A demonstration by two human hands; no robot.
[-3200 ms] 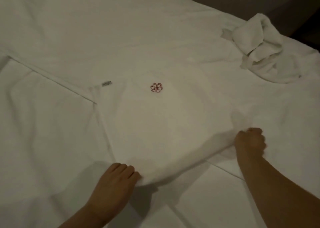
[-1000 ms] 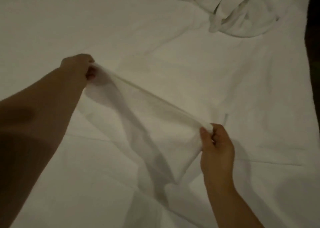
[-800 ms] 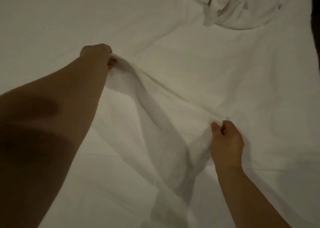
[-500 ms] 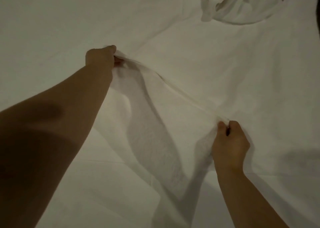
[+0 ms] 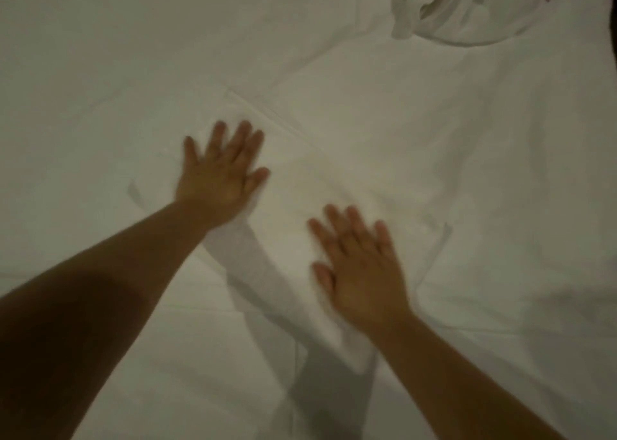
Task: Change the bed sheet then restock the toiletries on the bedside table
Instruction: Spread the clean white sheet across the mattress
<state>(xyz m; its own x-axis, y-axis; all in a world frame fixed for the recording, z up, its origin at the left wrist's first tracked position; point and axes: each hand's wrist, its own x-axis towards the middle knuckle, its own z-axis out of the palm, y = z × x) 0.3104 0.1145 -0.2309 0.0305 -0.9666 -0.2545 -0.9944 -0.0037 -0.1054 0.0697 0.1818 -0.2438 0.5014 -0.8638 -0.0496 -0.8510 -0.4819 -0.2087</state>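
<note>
Head view: your left hand and right hand lie flat, fingers spread, apart, on the folded cloth.
Risk: uneven pressing shifts the fold.
Obstacle: crumpled linen at 1 o'clock.

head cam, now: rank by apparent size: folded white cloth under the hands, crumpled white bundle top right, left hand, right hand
1. Folded white cloth: largest.
2. Crumpled white bundle: cut off by the top edge, so its full size is unknown.
3. Right hand and left hand: right looks bigger, but it is nearer the camera, so no ranking.
</note>
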